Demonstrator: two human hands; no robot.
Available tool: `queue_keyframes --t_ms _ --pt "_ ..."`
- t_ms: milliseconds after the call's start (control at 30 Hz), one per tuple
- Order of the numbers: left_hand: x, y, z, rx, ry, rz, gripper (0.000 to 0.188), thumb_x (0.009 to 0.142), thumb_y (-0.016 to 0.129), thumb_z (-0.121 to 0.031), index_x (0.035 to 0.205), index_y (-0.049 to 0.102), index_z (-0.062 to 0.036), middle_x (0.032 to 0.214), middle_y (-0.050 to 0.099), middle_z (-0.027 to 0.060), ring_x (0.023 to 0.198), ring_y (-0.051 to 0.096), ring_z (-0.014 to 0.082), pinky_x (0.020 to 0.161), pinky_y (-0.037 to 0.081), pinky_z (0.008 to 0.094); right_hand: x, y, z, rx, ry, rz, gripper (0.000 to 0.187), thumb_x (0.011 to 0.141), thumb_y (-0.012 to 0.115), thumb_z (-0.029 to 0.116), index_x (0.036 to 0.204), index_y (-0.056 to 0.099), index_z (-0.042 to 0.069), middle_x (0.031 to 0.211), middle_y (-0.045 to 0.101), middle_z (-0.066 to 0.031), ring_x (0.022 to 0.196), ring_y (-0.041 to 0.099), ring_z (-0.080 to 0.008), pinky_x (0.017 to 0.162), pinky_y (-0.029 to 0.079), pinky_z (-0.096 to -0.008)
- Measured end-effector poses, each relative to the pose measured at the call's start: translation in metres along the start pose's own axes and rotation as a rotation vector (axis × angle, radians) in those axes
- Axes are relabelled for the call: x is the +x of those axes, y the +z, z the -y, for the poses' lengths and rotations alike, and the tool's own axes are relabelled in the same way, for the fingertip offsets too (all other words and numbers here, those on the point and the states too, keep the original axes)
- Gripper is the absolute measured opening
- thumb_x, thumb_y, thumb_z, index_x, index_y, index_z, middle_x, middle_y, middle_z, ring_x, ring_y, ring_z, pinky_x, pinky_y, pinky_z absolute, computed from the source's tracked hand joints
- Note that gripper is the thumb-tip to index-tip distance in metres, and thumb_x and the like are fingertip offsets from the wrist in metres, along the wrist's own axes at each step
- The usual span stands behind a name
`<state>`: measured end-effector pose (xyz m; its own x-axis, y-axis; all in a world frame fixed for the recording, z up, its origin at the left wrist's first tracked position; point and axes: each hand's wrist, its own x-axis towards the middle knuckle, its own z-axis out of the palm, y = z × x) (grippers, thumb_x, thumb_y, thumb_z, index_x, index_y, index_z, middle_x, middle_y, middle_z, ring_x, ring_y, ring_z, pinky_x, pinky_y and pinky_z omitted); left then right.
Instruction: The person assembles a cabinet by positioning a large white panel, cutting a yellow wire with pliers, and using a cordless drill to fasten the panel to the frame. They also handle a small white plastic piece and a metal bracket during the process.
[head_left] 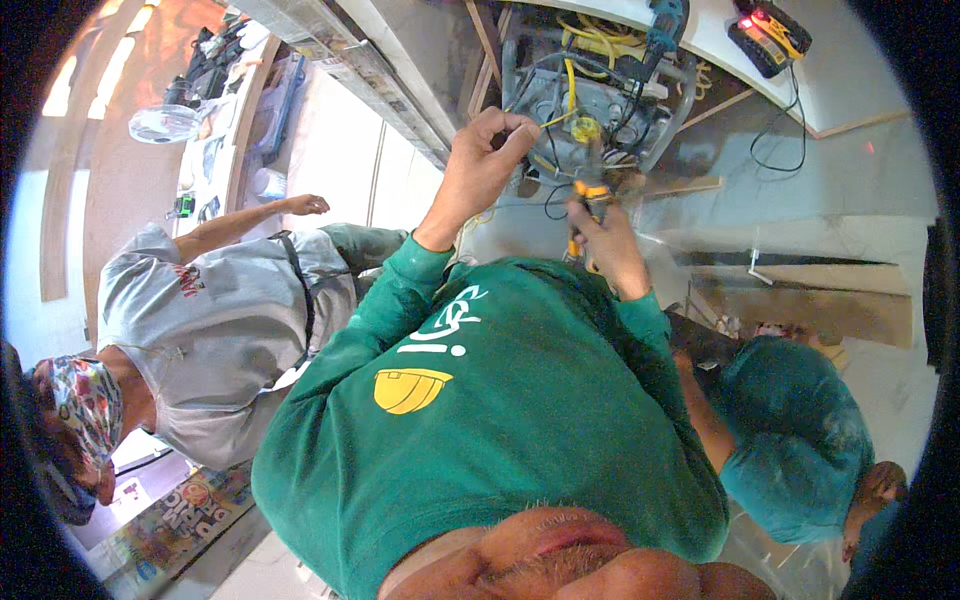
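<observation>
My left hand (487, 160) is raised with its fingers pinched on the end of a thin yellow cable (553, 120). Just to the right and nearer to me, my right hand (612, 240) is closed around a yellow-and-black hand tool (593, 192). The tool's far end is smeared by motion, so its exact kind is unclear. Beyond both hands stands a grey machine in a tubular metal frame (688, 95). Yellow and dark cables lie over its top and front.
A blue power tool (665, 28) rests above the machine. On a white surface at far right sits a yellow-and-black charger (768, 40) with a red light. One person in grey (230, 310) stands at left; another in teal (795, 430) is bent at right. A wooden strip (690, 187) lies nearby.
</observation>
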<state>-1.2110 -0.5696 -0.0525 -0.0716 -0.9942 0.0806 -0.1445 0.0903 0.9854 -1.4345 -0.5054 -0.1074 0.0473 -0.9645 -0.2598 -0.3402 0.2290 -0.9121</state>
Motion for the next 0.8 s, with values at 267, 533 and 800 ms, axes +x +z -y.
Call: queue_keyframes --t_ms 267,533,800 --pt "-0.006 -0.01 0.008 -0.011 -0.012 -0.037 0.021 0.098 0.072 -0.022 0.1 0.074 -0.0002 0.088 0.061 -0.0005 0.078 0.055 0.0068 0.068 0.045 0.0248 0.012 0.043 0.007 -0.064 -0.311 0.052 0.042 0.101 0.067 0.033 0.128 0.062 0.001 0.108 0.058 -0.0081 0.09 0.06 -0.0157 0.077 0.052 -0.033" --pt "-0.015 -0.019 0.018 -0.046 0.028 -0.046 0.022 0.097 0.072 -0.021 0.097 0.072 0.0006 0.085 0.059 0.0003 0.077 0.054 0.0074 0.066 0.045 0.0263 0.014 0.05 0.036 -0.126 -0.287 0.059 0.042 0.101 0.065 0.033 0.128 0.061 0.0 0.113 0.055 -0.0123 0.089 0.06 -0.0204 0.08 0.05 -0.0349" --pt "-0.018 -0.022 0.006 0.141 0.091 -0.036 0.019 0.099 0.072 -0.019 0.097 0.072 0.0005 0.089 0.063 0.0028 0.08 0.062 0.0097 0.071 0.05 0.027 0.017 0.05 0.045 -0.162 -0.34 0.051 0.043 0.1 0.066 0.032 0.128 0.06 -0.001 0.112 0.054 -0.0135 0.086 0.06 -0.0224 0.079 0.05 -0.0377"
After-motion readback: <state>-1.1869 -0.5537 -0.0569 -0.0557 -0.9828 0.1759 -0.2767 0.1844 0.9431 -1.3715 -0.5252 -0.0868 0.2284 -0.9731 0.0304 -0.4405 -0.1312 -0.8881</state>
